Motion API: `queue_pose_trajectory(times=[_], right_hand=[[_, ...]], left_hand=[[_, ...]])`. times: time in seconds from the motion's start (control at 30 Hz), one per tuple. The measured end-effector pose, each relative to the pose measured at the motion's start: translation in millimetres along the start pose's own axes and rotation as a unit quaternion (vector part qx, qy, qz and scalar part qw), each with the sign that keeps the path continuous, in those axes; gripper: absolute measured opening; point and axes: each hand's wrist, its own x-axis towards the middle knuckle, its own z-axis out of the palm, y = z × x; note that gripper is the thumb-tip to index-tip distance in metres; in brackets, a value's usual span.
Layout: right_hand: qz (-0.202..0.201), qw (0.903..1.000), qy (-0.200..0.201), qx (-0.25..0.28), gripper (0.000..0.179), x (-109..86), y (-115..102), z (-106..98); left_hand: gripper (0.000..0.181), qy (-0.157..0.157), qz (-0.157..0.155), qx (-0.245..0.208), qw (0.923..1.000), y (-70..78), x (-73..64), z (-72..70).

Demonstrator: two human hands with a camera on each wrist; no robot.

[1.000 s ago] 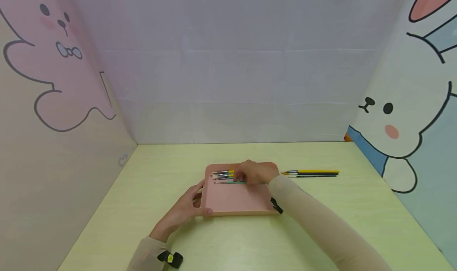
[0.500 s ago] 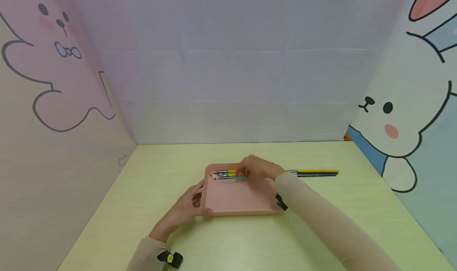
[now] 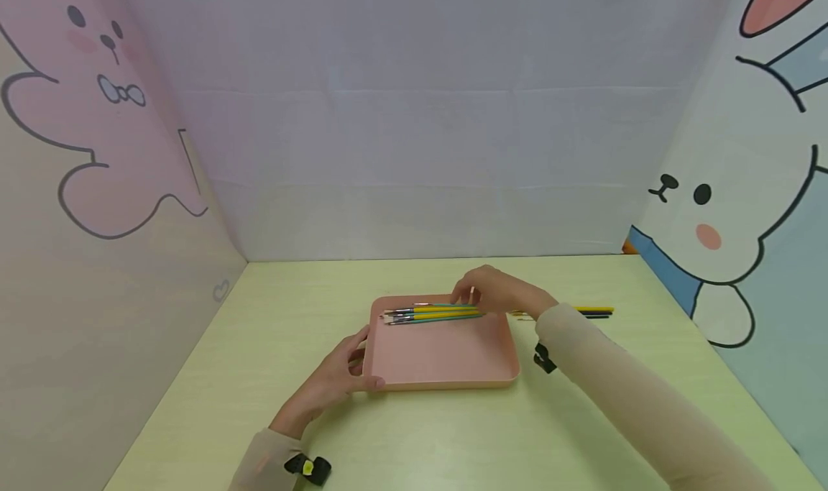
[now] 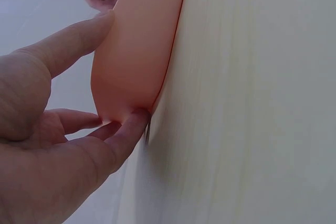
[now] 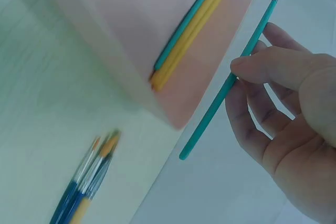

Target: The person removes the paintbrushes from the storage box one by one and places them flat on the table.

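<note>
My left hand point(image 3: 336, 369) grips the near left corner of a pink tray point(image 3: 446, 361). In the left wrist view its thumb and fingers lie against the tray's outer wall point(image 4: 139, 45). My right hand point(image 3: 501, 290) is over the tray's far right corner. The right wrist view shows it pinching a slim teal paintbrush point(image 5: 215, 106) between thumb and fingers, its small tip pointing away. Inside the tray several paintbrushes point(image 3: 433, 317), with yellow and teal handles, lie side by side along the far edge, bristles to the left.
More paintbrushes point(image 3: 598, 311) with yellow and dark handles lie on the pale table point(image 3: 310, 290) right of the tray, partly behind my right forearm. In the right wrist view their bristles point(image 5: 107, 142) face the tray. Walls with cartoon drawings enclose the table's back and sides.
My right hand has moved right and away from me, now with a teal paintbrush pinched in it. The teal paintbrush lying apart in the tray now sits against the others. My left hand stays put.
</note>
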Motion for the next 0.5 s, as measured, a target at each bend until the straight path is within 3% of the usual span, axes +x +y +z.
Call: queue_pose_trajectory(times=[0.5], right_hand=[[-0.009, 0.9989, 0.028, -0.035, 0.049, -58.3, 43.7, -26.2]], left_hand=[[0.109, -0.001, 0.005, 0.005, 1.0, -1.1, 0.8, 0.2]])
